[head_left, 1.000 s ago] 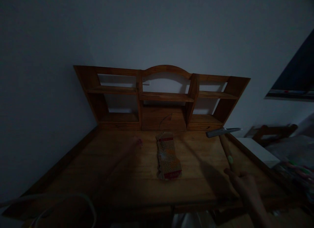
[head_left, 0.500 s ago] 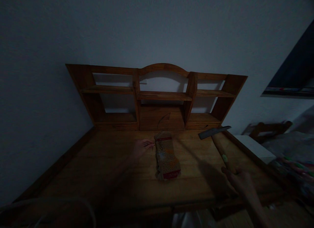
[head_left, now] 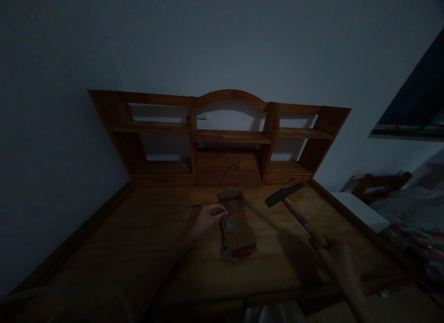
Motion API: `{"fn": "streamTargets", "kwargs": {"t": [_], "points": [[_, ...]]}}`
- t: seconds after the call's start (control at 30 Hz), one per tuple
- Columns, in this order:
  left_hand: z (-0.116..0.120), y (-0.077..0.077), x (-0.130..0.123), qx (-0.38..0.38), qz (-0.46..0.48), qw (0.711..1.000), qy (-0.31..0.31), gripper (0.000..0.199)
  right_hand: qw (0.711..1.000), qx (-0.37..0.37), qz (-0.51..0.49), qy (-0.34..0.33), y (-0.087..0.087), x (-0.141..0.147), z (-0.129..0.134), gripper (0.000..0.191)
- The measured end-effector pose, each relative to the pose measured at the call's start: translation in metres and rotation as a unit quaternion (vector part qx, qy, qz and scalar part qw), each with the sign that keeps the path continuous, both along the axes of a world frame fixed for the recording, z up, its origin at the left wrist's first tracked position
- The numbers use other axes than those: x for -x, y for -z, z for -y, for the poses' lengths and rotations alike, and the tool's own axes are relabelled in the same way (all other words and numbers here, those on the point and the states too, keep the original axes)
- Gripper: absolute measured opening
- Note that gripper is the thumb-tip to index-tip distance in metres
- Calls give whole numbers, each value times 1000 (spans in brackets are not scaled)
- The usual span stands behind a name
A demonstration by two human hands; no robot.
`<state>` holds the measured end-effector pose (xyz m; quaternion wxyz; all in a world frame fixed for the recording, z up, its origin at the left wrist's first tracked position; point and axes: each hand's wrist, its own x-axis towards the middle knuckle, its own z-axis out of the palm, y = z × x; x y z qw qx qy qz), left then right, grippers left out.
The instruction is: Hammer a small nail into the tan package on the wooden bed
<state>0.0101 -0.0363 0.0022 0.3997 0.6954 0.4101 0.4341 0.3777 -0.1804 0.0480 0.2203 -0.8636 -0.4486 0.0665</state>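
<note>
Moved: left hand now at the patterned tan-and-red paper packet lying mid wooden worktop, fingertips touching its upper left edge. Right hand clamped on wooden-handled steel-headed hammer, swung inward above the worktop.

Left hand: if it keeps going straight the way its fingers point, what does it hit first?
Probably the patterned packet: the left hand points right at its upper edge, fingertips at or almost on it. Dim light hides whether they touch.

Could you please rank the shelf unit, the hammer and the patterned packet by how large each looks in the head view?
1. shelf unit, by far the largest
2. hammer
3. packet, close to the hammer in length, so that order is unsure
</note>
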Motion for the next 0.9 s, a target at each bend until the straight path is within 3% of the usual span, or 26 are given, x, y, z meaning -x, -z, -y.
{"fn": "streamTargets", "kwargs": {"t": [0.1, 0.37, 0.7, 0.9], "points": [[0, 5, -3, 4, 13, 1000, -3, 25, 994, 55, 92, -35, -4, 13, -1, 40], [7, 7, -9, -21, 7, 999, -41, 23, 971, 63, 215, -82, -8, 45, -1, 40], [5, 15, -13, -1, 14, 999, -34, 21, 968, 23, 239, -67, -7, 43, -5, 34], [4, 18, -15, 12, 17, 999, -37, 21, 964, 11, 251, -83, -15, 49, -9, 28]]}}
